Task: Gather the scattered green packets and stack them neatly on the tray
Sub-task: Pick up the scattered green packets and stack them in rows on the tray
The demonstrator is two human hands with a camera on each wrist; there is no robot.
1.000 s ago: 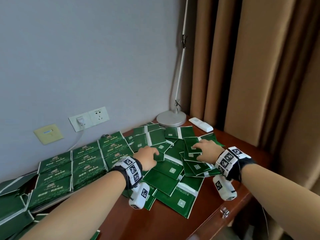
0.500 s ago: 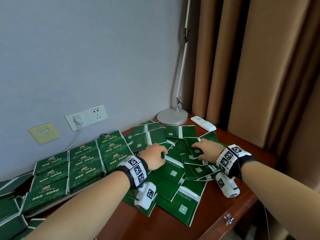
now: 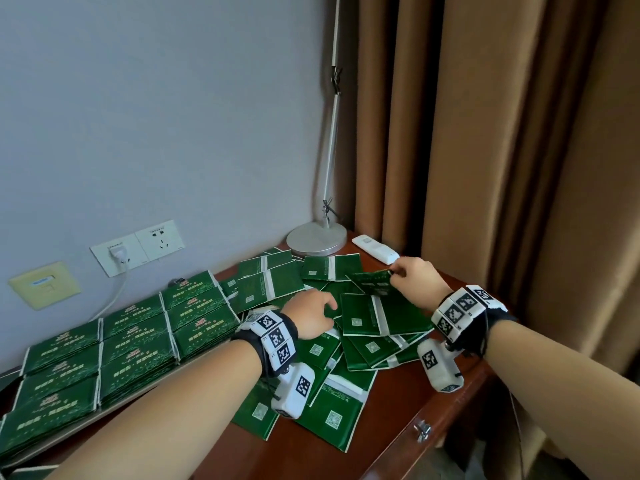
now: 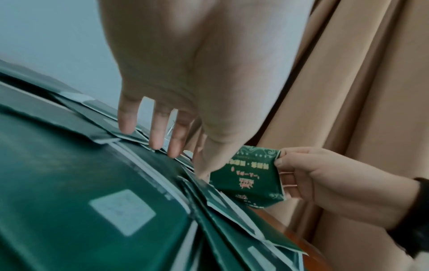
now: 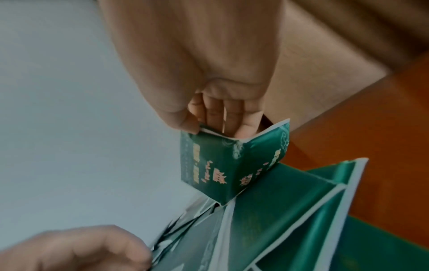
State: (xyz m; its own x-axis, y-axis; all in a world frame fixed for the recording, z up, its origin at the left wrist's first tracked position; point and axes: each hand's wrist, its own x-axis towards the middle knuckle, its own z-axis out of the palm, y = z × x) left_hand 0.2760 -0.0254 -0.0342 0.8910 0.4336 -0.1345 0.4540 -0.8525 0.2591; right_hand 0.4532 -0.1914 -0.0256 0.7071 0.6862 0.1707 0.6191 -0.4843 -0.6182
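Note:
A loose pile of green packets [image 3: 363, 318] covers the wooden table's middle. My right hand [image 3: 394, 273] pinches one green packet [image 3: 372, 281] by its edge and holds it tilted just above the pile's far side; the left wrist view shows this held packet [image 4: 248, 176] printed side out, and in the right wrist view the packet [image 5: 223, 165] bends under my fingers. My left hand [image 3: 320, 308] rests on the pile with straight fingers [image 4: 155, 135] touching packets and holds nothing. Neat stacks of packets [image 3: 135, 327] fill the tray [image 3: 145, 396] at the left.
A lamp base [image 3: 317, 239] and a white remote [image 3: 375, 249] sit behind the pile. Brown curtains [image 3: 485, 133] hang close on the right. A wall socket with a plug [image 3: 117, 256] is behind the tray. The table's front edge carries a drawer knob [image 3: 422, 431].
My right hand has picked one packet off the pile and lifted it up and back to the right. My left hand has stayed on the pile, shifting only slightly.

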